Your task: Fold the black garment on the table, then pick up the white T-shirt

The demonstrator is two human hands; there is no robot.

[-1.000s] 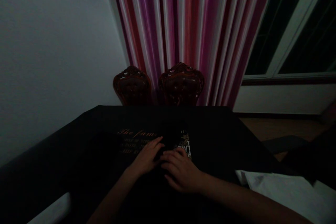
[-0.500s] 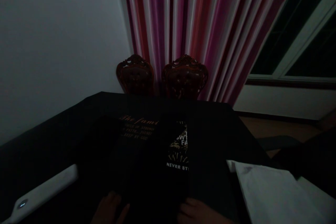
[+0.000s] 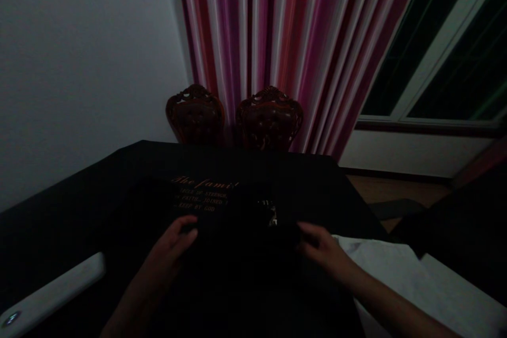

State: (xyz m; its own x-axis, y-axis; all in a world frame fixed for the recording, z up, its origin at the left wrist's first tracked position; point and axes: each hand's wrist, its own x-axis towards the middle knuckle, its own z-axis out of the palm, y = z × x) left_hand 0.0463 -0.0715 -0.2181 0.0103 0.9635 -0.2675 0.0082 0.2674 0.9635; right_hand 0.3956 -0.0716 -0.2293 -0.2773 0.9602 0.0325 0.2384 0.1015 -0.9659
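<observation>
Left hand (image 3: 174,243) and right hand (image 3: 320,247) are working at the black printed garment (image 3: 233,237), which is lying across the middle of the table (image 3: 309,166), between them. Step in hand: the hands look to be handling the garment by its two sides, though its outline is hard to read. Grip state: the hands are well apart, with fingers curling onto the dark cloth on each side. I can't tell whether either one is clamped on it (too dark down there, garment and table cover are merging into one black mass).

Orange script (image 3: 204,184) is showing just past the left hand, and a small patch of white print (image 3: 269,214) is showing near the garment's centre. The next move is calling for a sure hold on both sides of the cloth, so the edges need to be found first.

Edges and room: a white cloth (image 3: 380,269) is lying just beyond the right hand, under the right forearm, so that side is tight. A white bar with a small lit indicator (image 3: 51,288) is sitting near the left hand's side, well apart from it. Black table cover is running on past the garment to the far edge, with two carved wooden chairs (image 3: 233,116) standing behind it.
</observation>
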